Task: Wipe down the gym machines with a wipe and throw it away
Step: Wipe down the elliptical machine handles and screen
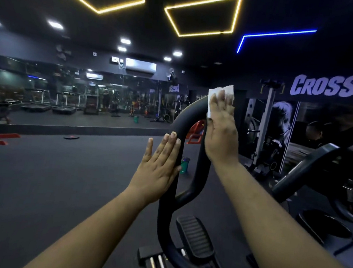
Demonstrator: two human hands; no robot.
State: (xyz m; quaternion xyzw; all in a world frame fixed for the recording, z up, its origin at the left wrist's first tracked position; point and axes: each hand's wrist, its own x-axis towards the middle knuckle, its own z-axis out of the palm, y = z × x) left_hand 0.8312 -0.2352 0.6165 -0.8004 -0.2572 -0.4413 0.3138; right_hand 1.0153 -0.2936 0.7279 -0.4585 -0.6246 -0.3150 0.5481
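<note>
Your right hand (219, 130): fingers straight, flat, pressing white wipe (219, 99) against the black handlebar loop (170, 176) at its 1 o'clock. Your left hand (157, 166): released, palm flat on the loop at 9 o'clock. Ribbed pedal (194, 238) at 6 o'clock; green bucket (184, 165) behind the loop.

This is a commercial gym. A long mirror wall (68, 94) runs across the far side, and a row of treadmills (46, 101) stands in front of it. To the right of the mirror wall, big white "CrossF" lettering (333, 86) sits above a mural of an athlete (279, 121). Dark rubber flooring (60, 177) spreads out from the mirror wall, with a weight plate (71, 137) lying on it. Nearest the camera, far from the mirror wall, stands an elliptical machine (169, 208) with a ribbed pedal (194, 238).
</note>
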